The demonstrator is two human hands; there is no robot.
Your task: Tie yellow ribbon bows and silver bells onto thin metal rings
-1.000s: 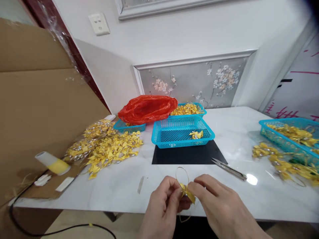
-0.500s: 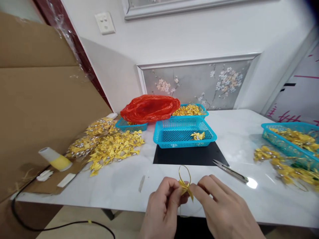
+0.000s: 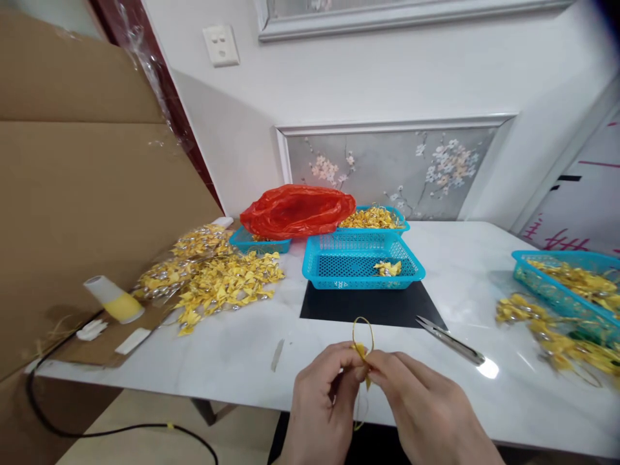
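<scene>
Near the table's front edge, a yellow ribbon bow point(image 3: 360, 349) with a thin gold cord loop standing up from it is pinched between my two hands. My left hand point(image 3: 325, 391) grips the bow from the left, fingers curled. My right hand point(image 3: 420, 395) pinches it from the other side, thumb and forefinger closed at the base of the loop. Fingers hide most of the bow, and a loose cord end hangs below. Beyond my hands, a blue basket point(image 3: 362, 283) with a few yellow bows point(image 3: 388, 268) inside rests on a black mat point(image 3: 363, 309).
Thread snips point(image 3: 450, 340) lie right of the mat. A heap of yellow bows point(image 3: 227, 284) covers the left. A red plastic bag point(image 3: 296, 213) and another filled basket point(image 3: 372, 219) stand behind. More bows point(image 3: 547, 329) and a basket point(image 3: 571, 284) are at right. A yellow thread cone point(image 3: 116, 302) stands far left.
My right hand has closed in to the left, against the bow, which is now more covered by fingers. The whole view has shifted slightly.
</scene>
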